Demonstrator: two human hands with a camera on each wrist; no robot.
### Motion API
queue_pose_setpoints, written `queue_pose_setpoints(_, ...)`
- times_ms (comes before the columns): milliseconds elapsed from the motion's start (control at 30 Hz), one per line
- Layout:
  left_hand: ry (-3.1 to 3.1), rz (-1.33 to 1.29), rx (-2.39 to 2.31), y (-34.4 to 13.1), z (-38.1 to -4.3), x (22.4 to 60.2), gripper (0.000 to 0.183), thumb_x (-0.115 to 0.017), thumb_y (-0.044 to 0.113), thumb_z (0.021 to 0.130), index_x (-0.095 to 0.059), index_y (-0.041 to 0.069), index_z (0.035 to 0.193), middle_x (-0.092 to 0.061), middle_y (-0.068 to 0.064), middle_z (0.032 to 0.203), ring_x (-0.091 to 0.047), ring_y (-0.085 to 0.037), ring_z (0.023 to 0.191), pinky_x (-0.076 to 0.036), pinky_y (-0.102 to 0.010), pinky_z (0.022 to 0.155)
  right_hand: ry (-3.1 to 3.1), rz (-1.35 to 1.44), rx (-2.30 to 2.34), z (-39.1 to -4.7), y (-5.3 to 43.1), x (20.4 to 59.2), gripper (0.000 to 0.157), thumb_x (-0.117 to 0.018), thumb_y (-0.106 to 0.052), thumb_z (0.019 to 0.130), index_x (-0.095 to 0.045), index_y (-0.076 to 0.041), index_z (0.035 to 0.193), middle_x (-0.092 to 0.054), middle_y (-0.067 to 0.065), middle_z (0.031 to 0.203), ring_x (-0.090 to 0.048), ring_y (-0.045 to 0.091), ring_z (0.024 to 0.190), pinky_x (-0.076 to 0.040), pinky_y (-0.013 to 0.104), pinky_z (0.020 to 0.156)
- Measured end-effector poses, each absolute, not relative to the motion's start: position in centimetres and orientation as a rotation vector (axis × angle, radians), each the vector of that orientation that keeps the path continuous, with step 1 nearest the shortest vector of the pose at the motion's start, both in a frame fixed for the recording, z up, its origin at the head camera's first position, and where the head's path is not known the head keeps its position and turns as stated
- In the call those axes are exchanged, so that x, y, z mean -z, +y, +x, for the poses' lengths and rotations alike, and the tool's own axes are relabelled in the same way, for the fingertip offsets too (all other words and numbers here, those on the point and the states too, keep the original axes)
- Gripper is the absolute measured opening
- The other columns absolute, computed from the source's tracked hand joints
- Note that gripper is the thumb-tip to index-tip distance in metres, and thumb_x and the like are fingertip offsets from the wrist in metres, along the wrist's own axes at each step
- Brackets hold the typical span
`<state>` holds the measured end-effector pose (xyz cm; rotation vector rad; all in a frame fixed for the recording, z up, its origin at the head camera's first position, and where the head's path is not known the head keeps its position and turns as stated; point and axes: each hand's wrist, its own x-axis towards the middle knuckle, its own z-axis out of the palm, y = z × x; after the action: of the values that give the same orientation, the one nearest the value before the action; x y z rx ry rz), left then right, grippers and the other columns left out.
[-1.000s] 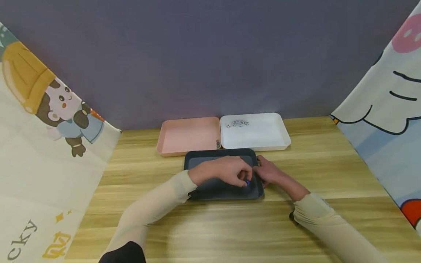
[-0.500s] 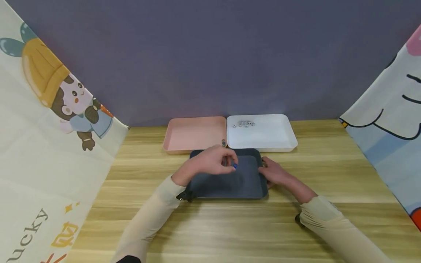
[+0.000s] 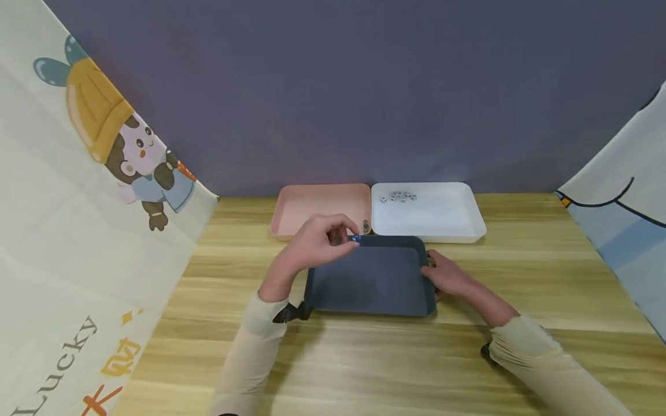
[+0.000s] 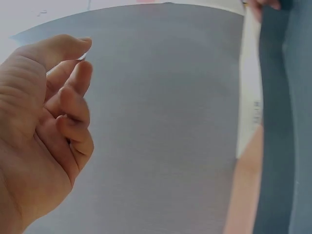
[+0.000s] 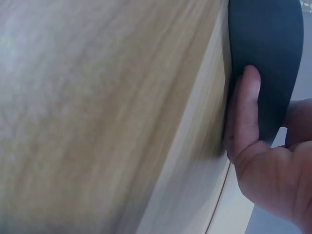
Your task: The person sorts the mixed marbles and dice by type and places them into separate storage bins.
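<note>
Between thumb and forefinger, my left hand point(image 3: 314, 245) pinches a small blue piece point(image 3: 356, 238), too small to tell its kind. That hand is raised over the far left part of a dark grey tray point(image 3: 374, 283), near the pink tray point(image 3: 317, 202). In the left wrist view the thumb and fingertips of the left hand point(image 4: 44, 112) meet, mostly hiding the piece. My right hand point(image 3: 451, 278) grips the dark tray's right rim; in the right wrist view, fingers of the right hand point(image 5: 273, 170) lie along the tray's outer wall.
Behind the dark tray, the pink tray and a white tray point(image 3: 447, 214) stand side by side. Several small white-and-dark pieces point(image 3: 400, 197) lie in the white one. Small dark pieces point(image 3: 366, 226) sit in the pink tray's near right corner. A grey wall point(image 3: 333, 98) rises behind.
My left hand has lifted and moved left and away from me, from over the dark tray's right half toward the pink tray, still pinching the blue piece. The right hand stays on the rim.
</note>
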<state>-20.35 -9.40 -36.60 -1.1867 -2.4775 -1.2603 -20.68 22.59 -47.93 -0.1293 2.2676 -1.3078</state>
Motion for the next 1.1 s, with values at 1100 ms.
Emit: queue_pose_setpoints(1100, -1.986, -1.272, 1.134, -10.5, -16.7, 30.2, 0.015, -0.071, 0.003, 0.083, -0.067, 0.008, 0.097, -0.048, 0.008, 0.059, -0.036, 0.001, 0.050, -0.033, -0.021, 0.046, 2.256, -0.115, 1.331, -20.6, 22.6, 47.6, 0.053, -0.043, -0.016, 0.100, -0.026, 0.000, 0.147, -0.051, 0.035, 0.119, -0.065, 0.029, 0.066, -0.055, 0.045, 0.055)
